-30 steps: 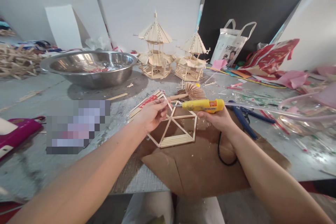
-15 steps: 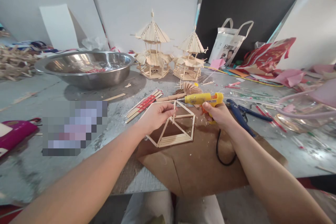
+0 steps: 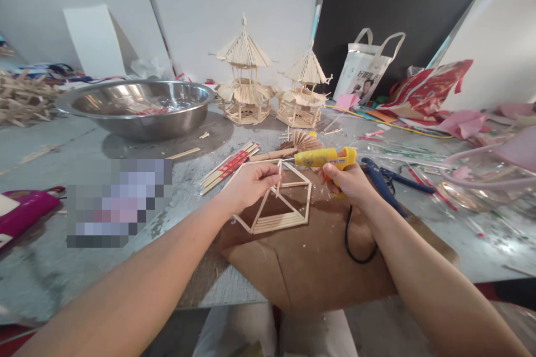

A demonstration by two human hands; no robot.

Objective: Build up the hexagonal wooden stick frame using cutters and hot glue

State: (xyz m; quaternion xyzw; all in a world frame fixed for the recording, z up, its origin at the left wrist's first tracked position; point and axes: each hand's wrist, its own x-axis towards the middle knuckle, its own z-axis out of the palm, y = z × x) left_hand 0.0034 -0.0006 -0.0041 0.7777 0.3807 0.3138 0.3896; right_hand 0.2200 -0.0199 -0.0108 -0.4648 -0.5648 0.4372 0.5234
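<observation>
My left hand [image 3: 262,181] pinches a short wooden stick [image 3: 279,174] that stands at the back of a stick frame. The many-sided frame [image 3: 280,224] lies on a sheet of brown paper [image 3: 318,268], with several sticks side by side along its near edge. My right hand [image 3: 345,178] is wrapped round the grip of a yellow glue gun [image 3: 316,157]. The gun's nozzle points left, close to the top of the held stick; whether they touch cannot be told.
Behind stand two stick pagodas [image 3: 244,95] [image 3: 304,95] and, at left, a steel basin [image 3: 142,122]. Wrapped sticks [image 3: 230,166] lie beyond my left hand. Blue pliers [image 3: 383,187] are right of the gun; its black cord [image 3: 349,242] loops on the paper.
</observation>
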